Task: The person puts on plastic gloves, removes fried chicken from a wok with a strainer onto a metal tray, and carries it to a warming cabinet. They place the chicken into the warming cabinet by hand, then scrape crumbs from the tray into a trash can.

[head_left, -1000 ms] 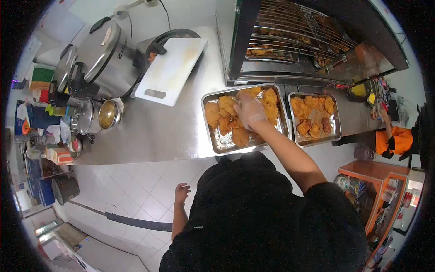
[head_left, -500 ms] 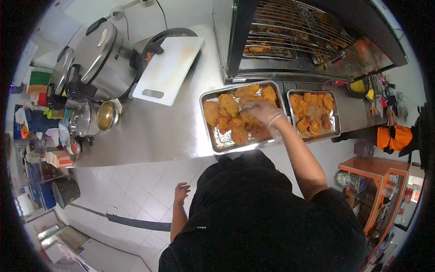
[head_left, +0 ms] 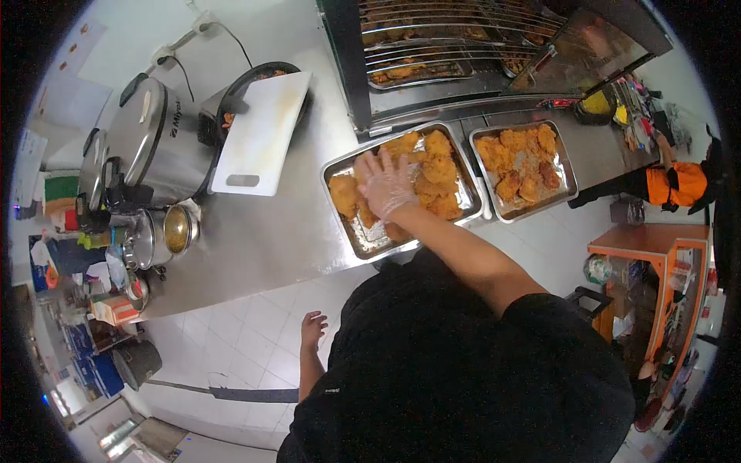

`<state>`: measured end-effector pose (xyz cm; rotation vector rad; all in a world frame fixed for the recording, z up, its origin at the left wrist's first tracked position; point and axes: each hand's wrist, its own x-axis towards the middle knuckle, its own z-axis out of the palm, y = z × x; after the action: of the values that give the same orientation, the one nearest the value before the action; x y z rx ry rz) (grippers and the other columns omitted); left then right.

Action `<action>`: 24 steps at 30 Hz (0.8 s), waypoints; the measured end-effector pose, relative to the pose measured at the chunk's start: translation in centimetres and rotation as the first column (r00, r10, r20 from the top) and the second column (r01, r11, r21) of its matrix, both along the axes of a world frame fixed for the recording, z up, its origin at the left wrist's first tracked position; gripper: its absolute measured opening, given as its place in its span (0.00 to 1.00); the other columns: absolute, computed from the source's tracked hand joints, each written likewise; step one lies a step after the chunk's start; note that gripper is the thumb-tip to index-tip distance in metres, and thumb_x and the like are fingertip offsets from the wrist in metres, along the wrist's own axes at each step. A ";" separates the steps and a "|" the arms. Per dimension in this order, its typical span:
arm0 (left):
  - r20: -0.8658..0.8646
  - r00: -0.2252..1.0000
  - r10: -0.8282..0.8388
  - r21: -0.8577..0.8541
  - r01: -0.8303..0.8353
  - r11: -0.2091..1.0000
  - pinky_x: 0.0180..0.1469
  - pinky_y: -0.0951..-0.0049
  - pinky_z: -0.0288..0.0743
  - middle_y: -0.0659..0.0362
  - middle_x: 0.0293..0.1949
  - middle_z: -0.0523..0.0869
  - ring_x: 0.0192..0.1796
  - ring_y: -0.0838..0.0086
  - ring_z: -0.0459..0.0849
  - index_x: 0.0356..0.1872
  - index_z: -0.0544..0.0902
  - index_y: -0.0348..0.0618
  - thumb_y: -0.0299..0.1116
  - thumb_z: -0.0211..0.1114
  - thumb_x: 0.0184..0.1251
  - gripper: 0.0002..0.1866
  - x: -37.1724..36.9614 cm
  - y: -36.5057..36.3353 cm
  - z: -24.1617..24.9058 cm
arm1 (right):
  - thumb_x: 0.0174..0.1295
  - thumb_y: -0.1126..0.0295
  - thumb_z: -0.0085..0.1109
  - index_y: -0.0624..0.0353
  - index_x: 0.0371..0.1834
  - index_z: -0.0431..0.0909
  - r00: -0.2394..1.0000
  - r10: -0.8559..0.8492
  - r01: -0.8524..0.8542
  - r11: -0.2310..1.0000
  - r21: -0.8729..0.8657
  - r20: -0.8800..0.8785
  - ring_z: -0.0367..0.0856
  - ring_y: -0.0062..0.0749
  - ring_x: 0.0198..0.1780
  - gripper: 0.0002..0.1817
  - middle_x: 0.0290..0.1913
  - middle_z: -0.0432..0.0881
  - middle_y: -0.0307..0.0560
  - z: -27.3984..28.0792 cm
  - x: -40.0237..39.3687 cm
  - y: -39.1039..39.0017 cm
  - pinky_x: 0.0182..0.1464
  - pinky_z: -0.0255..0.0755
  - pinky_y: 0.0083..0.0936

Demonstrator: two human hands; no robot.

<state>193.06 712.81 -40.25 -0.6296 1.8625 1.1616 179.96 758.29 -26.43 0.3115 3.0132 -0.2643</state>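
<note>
The gloved right hand (head_left: 386,185) lay spread, fingers open, on the fried chicken (head_left: 423,176) in the near tray (head_left: 363,243) – sorting, grasping nothing yet – while the left hand (head_left: 311,329) hung empty; next, probably closing on one piece.

Right hand (head_left: 386,185): moved left across near tray (head_left: 351,235), fingers (head_left: 369,162) now spread flat over chicken pieces (head_left: 432,174); 0.5 s ago curled at tray's right side.
Glove cuff: no longer bunched at wrist.
View: tilted, trays + warmer shifted left/up in frame.
</note>
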 end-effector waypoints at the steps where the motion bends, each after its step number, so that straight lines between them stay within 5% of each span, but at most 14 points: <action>1: -0.014 1.000 0.011 0.003 -0.011 1.000 0.34 0.72 0.71 0.57 0.45 0.88 0.37 0.75 0.84 0.56 0.76 0.45 0.32 0.61 0.64 0.19 0.1 0.1 -0.1 | 0.74 0.51 0.42 0.56 0.80 0.47 0.999 -0.030 0.029 0.999 0.039 0.018 0.38 0.54 0.82 0.37 0.82 0.43 0.53 -0.2 0.0 0.4 0.76 0.32 0.65; 5: 0.043 0.998 0.044 0.021 -0.045 0.999 0.33 0.73 0.71 0.57 0.46 0.88 0.36 0.75 0.83 0.56 0.75 0.45 0.33 0.61 0.65 0.19 1.3 -0.3 -1.2 | 0.72 0.51 0.45 0.57 0.81 0.43 0.993 -0.091 0.091 0.996 -0.015 -0.079 0.37 0.57 0.82 0.40 0.82 0.41 0.56 -2.8 0.1 -1.3 0.76 0.30 0.64; 8: 0.056 0.998 -0.009 0.038 0.007 0.999 0.34 0.73 0.71 0.57 0.45 0.88 0.37 0.75 0.84 0.56 0.76 0.45 0.35 0.61 0.67 0.18 2.4 -1.1 -2.7 | 0.70 0.52 0.47 0.59 0.78 0.52 0.962 -0.225 0.192 0.960 -0.203 -0.156 0.48 0.58 0.80 0.38 0.79 0.53 0.62 -0.9 -0.5 -0.8 0.77 0.43 0.56; 11: 0.036 0.999 0.024 0.032 -0.025 0.999 0.33 0.72 0.71 0.57 0.44 0.88 0.38 0.76 0.84 0.55 0.76 0.46 0.36 0.61 0.68 0.17 3.6 -1.9 -4.0 | 0.66 0.56 0.52 0.63 0.68 0.68 0.878 -0.224 0.108 0.954 -0.280 -0.423 0.68 0.59 0.69 0.30 0.67 0.72 0.65 2.2 1.1 6.1 0.72 0.58 0.48; 13: 0.008 1.000 0.015 0.027 -0.015 1.000 0.30 0.73 0.70 0.57 0.42 0.88 0.36 0.75 0.85 0.54 0.77 0.45 0.35 0.61 0.67 0.16 4.0 -1.1 -2.1 | 0.64 0.60 0.53 0.64 0.55 0.77 0.940 -0.325 0.300 0.932 -0.202 -0.102 0.78 0.57 0.58 0.22 0.54 0.81 0.64 3.5 2.4 9.3 0.64 0.68 0.45; 16: 0.020 1.000 -0.021 0.059 0.020 0.998 0.26 0.75 0.69 0.58 0.40 0.89 0.33 0.74 0.86 0.53 0.78 0.45 0.34 0.61 0.67 0.15 4.2 -2.1 -4.1 | 0.63 0.64 0.53 0.64 0.53 0.78 0.996 -0.087 0.081 0.978 -0.193 -0.025 0.80 0.56 0.55 0.19 0.51 0.83 0.64 1.0 3.1 12.0 0.59 0.71 0.45; 22: 0.002 0.999 -0.033 -0.015 0.033 0.999 0.30 0.72 0.72 0.58 0.41 0.88 0.36 0.73 0.86 0.54 0.78 0.44 0.34 0.61 0.66 0.16 1.7 -0.5 -2.2 | 0.63 0.65 0.56 0.65 0.51 0.80 0.984 0.040 -0.054 0.995 0.079 0.175 0.81 0.54 0.53 0.18 0.47 0.84 0.62 -1.0 1.6 13.4 0.56 0.74 0.43; 24: -0.048 0.999 -0.022 -0.002 0.022 1.000 0.32 0.72 0.73 0.57 0.41 0.88 0.36 0.73 0.86 0.54 0.77 0.45 0.34 0.60 0.67 0.16 0.4 -0.2 -1.8 | 0.62 0.62 0.59 0.65 0.50 0.81 0.996 -0.068 0.062 0.993 -0.103 -0.052 0.81 0.53 0.53 0.19 0.48 0.84 0.60 0.8 2.3 13.8 0.58 0.73 0.42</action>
<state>193.46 712.63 -42.08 -0.5856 1.9064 1.1708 182.29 772.12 -25.68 0.4004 3.0339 -0.4362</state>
